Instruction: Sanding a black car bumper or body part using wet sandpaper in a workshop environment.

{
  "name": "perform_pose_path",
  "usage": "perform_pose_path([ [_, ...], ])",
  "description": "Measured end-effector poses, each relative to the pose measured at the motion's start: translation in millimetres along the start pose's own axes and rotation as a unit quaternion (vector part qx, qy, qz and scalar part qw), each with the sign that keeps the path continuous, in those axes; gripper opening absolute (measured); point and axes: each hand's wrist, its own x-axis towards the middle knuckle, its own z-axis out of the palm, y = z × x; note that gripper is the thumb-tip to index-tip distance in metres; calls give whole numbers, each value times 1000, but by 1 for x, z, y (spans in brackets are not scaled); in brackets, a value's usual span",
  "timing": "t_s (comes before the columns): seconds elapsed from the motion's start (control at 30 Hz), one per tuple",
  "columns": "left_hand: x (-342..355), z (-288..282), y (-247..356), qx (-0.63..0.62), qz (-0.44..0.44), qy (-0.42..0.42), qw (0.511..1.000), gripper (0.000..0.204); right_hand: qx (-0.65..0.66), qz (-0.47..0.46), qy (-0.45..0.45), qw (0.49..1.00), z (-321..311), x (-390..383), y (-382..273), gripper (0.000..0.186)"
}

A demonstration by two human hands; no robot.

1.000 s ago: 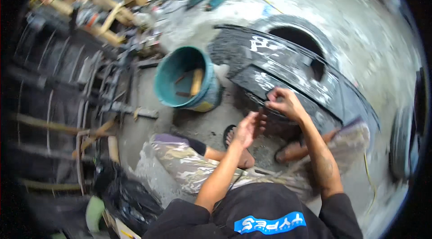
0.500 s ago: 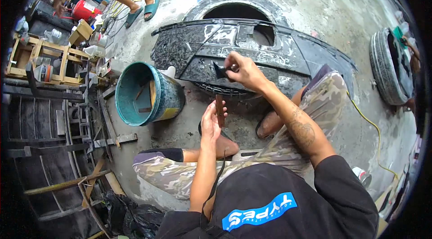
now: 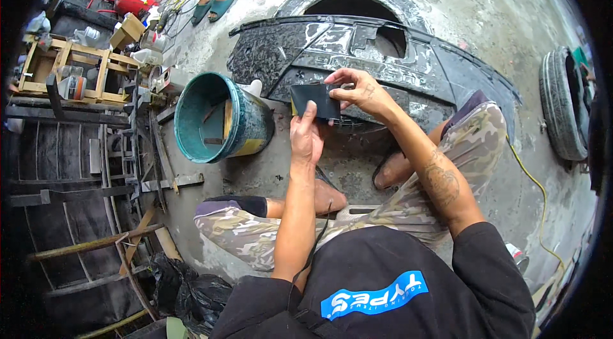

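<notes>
My left hand (image 3: 305, 138) grips a dark square sheet (image 3: 313, 102), like sandpaper, with the thumb on its face; a sliver of yellow shows at its left edge. My right hand (image 3: 363, 93) pinches the sheet's upper right side. Whether the brown block is behind the sheet, I cannot tell. Both hands are over the lower edge of a large wet black panel (image 3: 255, 58), mottled with white, which rests on a tire (image 3: 294, 0). A teal bucket (image 3: 249, 141) with pieces inside stands to the left of my hands.
Clutter with a red canister (image 3: 134, 1) and wooden crate (image 3: 102, 77) is at upper left, beside a person's legs in sandals (image 3: 222, 7). Metal frames (image 3: 108, 192) and a black bag (image 3: 195, 294) lie left. A second tire (image 3: 554, 102) and yellow cord (image 3: 539, 185) are right.
Half a second ago my left hand held a brown block below my raised right hand. It has moved up, and both hands now meet on the dark sheet.
</notes>
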Motion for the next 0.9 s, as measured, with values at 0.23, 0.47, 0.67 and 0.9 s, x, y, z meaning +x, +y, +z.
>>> perform_pose_path([
  [0.23,-3,10,0,51,-2,80,995,29,-75,5,16,997,-3,2,-1,31],
  [0.47,52,-41,20,265,81,175,945,29,-182,-117,164,962,7,21,10,54],
  [0.67,143,-38,33,765,361,94,525,47,-232,-168,153,946,9,23,16,38],
  [0.9,143,-168,54,837,129,-53,530,91,-239,-302,148,911,74,76,47,28],
])
